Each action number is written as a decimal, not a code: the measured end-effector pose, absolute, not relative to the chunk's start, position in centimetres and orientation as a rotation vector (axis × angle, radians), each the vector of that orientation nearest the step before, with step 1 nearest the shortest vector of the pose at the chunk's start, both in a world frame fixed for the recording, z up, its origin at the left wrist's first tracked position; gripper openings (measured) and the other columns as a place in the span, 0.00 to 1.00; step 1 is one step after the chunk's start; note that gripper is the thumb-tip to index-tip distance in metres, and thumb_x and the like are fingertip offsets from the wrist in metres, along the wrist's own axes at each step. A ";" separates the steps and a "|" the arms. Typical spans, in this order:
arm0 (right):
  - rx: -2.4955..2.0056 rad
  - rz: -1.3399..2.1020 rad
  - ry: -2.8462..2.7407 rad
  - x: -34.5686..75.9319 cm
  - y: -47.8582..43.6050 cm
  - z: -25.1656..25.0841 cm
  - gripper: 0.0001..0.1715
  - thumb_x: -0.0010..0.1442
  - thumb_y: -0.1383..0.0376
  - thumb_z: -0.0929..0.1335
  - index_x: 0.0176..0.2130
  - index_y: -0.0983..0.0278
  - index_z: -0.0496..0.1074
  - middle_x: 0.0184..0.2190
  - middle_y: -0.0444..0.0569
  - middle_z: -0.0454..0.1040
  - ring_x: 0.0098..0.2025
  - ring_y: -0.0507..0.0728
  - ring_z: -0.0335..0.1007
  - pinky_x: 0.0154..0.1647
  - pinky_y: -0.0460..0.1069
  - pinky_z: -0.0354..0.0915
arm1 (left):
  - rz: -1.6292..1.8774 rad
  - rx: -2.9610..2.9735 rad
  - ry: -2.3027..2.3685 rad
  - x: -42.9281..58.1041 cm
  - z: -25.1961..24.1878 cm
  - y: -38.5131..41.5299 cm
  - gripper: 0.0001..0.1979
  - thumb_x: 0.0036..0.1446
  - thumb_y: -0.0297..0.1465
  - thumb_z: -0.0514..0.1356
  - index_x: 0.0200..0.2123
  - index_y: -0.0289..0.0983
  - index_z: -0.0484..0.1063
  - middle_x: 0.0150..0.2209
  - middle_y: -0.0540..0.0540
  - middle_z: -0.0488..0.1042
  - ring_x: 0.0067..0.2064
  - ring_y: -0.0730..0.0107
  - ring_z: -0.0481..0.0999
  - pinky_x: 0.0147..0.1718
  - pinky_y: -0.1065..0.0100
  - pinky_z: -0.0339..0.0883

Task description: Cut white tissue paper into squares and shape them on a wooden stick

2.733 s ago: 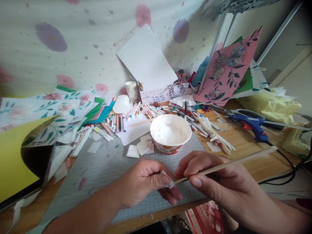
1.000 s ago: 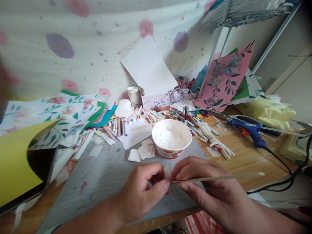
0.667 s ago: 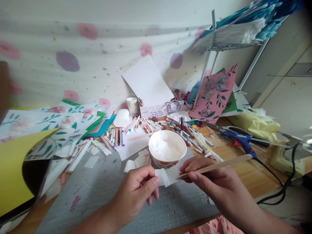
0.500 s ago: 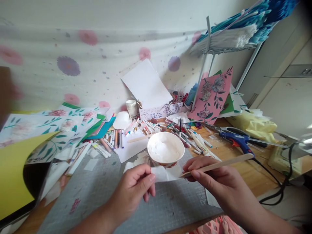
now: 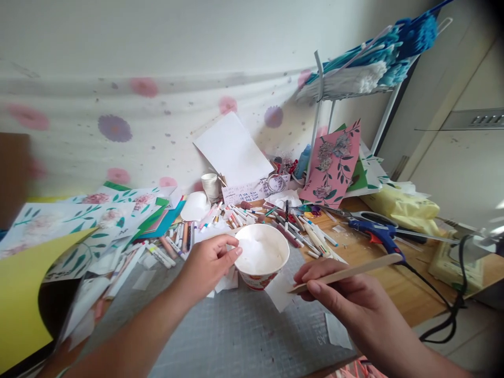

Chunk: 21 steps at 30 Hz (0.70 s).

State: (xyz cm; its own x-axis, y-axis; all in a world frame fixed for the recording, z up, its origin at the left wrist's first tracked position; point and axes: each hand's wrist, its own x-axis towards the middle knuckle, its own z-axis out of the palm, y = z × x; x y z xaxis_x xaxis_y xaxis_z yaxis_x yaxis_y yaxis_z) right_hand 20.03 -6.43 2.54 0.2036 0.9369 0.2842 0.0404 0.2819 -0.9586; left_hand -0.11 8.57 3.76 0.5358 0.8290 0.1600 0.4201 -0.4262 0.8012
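My left hand (image 5: 207, 262) reaches to the left rim of a white paper bowl (image 5: 255, 281) holding white paste. Its thumb and forefinger are pinched together there, and what they hold is not clear. My right hand (image 5: 338, 302) is closed on a flat wooden stick (image 5: 354, 270), which points left toward the bowl. A small white paper square (image 5: 280, 293) sits at the stick's tip, just over the grey cutting mat (image 5: 244, 336). More white paper squares (image 5: 226, 283) lie beside the bowl.
Loose markers (image 5: 236, 215) cover the desk behind the bowl. A blue glue gun (image 5: 378, 233) with a black cable (image 5: 452, 310) and scissors (image 5: 372, 215) lie to the right. A pink flower card (image 5: 334, 165) leans at the back. Yellow card (image 5: 23, 283) and painted sheets lie left.
My left hand let go of the paper square and moved up to the bowl's left rim. The square stays at the stick's tip. The view tilted upward.
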 end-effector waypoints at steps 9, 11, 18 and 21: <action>-0.980 0.984 -1.239 19.4 -6.7 2.5 0.06 0.60 0.67 0.69 0.34 0.58 0.78 0.34 0.46 0.77 0.37 0.53 0.73 0.37 0.45 0.70 | 1.023 2.305 0.596 -2.8 1.8 3.7 0.09 0.59 0.25 0.56 0.42 0.43 0.67 0.32 0.53 0.69 0.28 0.76 0.68 0.29 0.74 0.63; -0.952 0.997 -1.283 18.9 -6.7 2.3 0.07 0.60 0.69 0.69 0.35 0.58 0.77 0.34 0.46 0.77 0.38 0.53 0.73 0.39 0.45 0.69 | 0.932 2.103 0.478 -2.7 1.1 2.4 0.09 0.60 0.28 0.56 0.44 0.44 0.67 0.37 0.50 0.70 0.34 0.73 0.70 0.35 0.72 0.65; -0.957 0.976 -1.450 17.3 -5.9 2.1 0.09 0.59 0.74 0.67 0.34 0.62 0.76 0.33 0.48 0.76 0.38 0.54 0.72 0.40 0.47 0.67 | 0.488 1.300 0.473 -1.3 -0.3 1.9 0.14 0.50 0.40 0.66 0.33 0.37 0.69 0.25 0.52 0.69 0.27 0.75 0.67 0.27 0.73 0.62; -0.944 0.963 -1.466 17.1 -5.6 2.3 0.08 0.59 0.74 0.68 0.34 0.63 0.76 0.33 0.48 0.77 0.38 0.54 0.73 0.41 0.48 0.67 | 0.512 1.317 0.504 -1.3 0.0 2.5 0.12 0.53 0.36 0.65 0.27 0.34 0.69 0.21 0.53 0.66 0.23 0.77 0.64 0.24 0.74 0.58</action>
State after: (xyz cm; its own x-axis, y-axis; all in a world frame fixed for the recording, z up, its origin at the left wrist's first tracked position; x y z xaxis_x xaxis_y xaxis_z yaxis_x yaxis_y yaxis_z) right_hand 17.09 -5.56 2.28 -0.0925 0.9327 0.3486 0.0504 0.3540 -0.9339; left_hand -1.32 2.45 -0.05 0.7870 0.6143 -0.0564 -0.0662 0.1751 0.9823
